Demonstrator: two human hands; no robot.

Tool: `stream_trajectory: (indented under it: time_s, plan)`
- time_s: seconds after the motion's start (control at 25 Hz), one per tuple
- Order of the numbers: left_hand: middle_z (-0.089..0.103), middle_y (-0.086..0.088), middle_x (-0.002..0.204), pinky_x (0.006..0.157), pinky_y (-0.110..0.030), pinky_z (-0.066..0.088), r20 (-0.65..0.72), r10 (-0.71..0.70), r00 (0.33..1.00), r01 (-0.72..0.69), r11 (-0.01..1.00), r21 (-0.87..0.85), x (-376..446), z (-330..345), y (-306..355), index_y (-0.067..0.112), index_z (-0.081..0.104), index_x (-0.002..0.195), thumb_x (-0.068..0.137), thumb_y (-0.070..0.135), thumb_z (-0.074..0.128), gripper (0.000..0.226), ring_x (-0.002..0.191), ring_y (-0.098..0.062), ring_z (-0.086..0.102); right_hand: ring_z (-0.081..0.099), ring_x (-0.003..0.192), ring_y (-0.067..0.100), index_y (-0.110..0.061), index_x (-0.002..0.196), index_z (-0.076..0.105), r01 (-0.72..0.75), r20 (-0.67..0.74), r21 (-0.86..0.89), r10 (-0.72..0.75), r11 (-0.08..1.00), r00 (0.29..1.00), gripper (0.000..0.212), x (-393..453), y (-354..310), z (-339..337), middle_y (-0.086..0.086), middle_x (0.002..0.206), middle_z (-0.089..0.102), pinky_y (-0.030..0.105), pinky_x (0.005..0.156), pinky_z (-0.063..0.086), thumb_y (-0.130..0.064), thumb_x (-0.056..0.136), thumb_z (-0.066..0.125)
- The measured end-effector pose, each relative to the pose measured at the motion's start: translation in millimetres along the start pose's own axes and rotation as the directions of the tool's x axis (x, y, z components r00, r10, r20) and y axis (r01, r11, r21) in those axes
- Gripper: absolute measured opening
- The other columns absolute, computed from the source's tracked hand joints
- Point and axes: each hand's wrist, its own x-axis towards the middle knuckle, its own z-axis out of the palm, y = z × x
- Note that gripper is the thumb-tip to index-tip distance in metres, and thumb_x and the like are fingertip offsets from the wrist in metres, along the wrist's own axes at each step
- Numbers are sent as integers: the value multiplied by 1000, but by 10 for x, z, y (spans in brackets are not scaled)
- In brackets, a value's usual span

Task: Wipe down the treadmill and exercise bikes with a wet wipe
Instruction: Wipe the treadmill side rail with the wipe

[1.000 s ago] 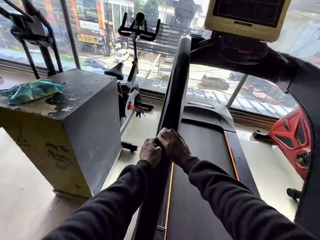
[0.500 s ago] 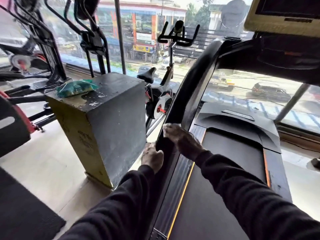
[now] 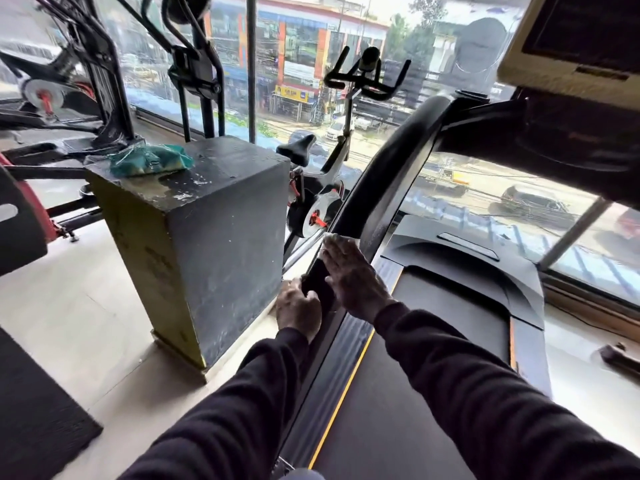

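The right hand (image 3: 353,275), fingers flat, has slid the wet wipe (image 3: 337,240) higher up the treadmill's left upright (image 3: 377,188) than a second ago; the left hand (image 3: 298,308) now grips lower; the wiping advances, the exercise bike (image 3: 329,188) waits untouched.

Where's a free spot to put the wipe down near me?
The box top, right of the green wipe packet, is bare to its right edge. Floor between box and dark mat is open. Around the treadmill upright, both hands crowd it.
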Motion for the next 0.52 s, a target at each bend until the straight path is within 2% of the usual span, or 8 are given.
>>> stream_trajectory:
  time_s: [0.08, 0.16, 0.24, 0.32, 0.36, 0.44, 0.52]
  plan:
    - [57, -16, 127, 103, -34, 39, -58, 12, 998, -15, 998, -55, 30, 39, 67, 4, 59, 128, 90, 4, 51, 39, 118, -33, 54, 32, 143, 31, 1, 140, 47, 194, -3, 51, -194, 980, 981, 48, -243, -67, 118, 18, 149, 42, 46, 119, 22, -13, 94, 50]
    - [61, -10, 119, 100, -36, 43, -130, 48, 990, -62, 992, -106, 111, 101, 93, 8, 66, 119, 89, 2, 52, 34, 110, -31, 58, 37, 140, 27, 0, 136, 52, 365, -48, 126, -361, 923, 931, 39, -325, 135, 45, 15, 145, 47, 44, 116, 29, -9, 100, 44]
    - [62, -5, 111, 98, -38, 44, -210, 74, 975, -104, 985, -137, 207, 173, 78, 11, 70, 109, 88, 1, 54, 28, 105, -28, 59, 44, 136, 27, 0, 129, 59, 307, -128, 126, -291, 943, 948, 34, -73, 340, -77, 14, 139, 54, 43, 116, 31, -8, 101, 42]
    - [62, -6, 105, 97, -38, 43, -272, 66, 960, -105, 986, -131, 323, 291, 63, 10, 70, 102, 88, 2, 53, 24, 102, -27, 57, 49, 131, 30, 1, 123, 63, 146, -179, 130, -121, 981, 976, 32, 233, 378, -43, 16, 133, 59, 45, 114, 32, -4, 94, 50]
    - [62, -7, 103, 96, -38, 43, -294, 54, 954, -94, 988, -125, 357, 343, 57, 9, 70, 100, 87, 5, 52, 23, 100, -27, 56, 50, 130, 32, 2, 121, 64, 144, -178, 139, -118, 980, 977, 31, 271, 315, 44, 18, 131, 60, 47, 114, 32, -3, 91, 55]
    - [62, -9, 100, 93, -40, 43, -300, 15, 954, -54, 991, -120, 385, 370, 93, 7, 69, 96, 82, 13, 48, 26, 97, -29, 55, 46, 133, 31, 3, 126, 60, 301, -92, 183, -288, 936, 953, 35, 91, 267, 181, 17, 135, 57, 47, 115, 30, -3, 92, 56]
    - [62, -11, 97, 89, -38, 43, -282, -3, 959, -24, 996, -89, 353, 335, 142, 6, 69, 95, 79, 14, 46, 29, 94, -32, 56, 42, 137, 27, -1, 131, 57, 428, -70, 204, -423, 881, 903, 39, -40, 443, 96, 13, 140, 53, 45, 115, 30, -4, 94, 47]
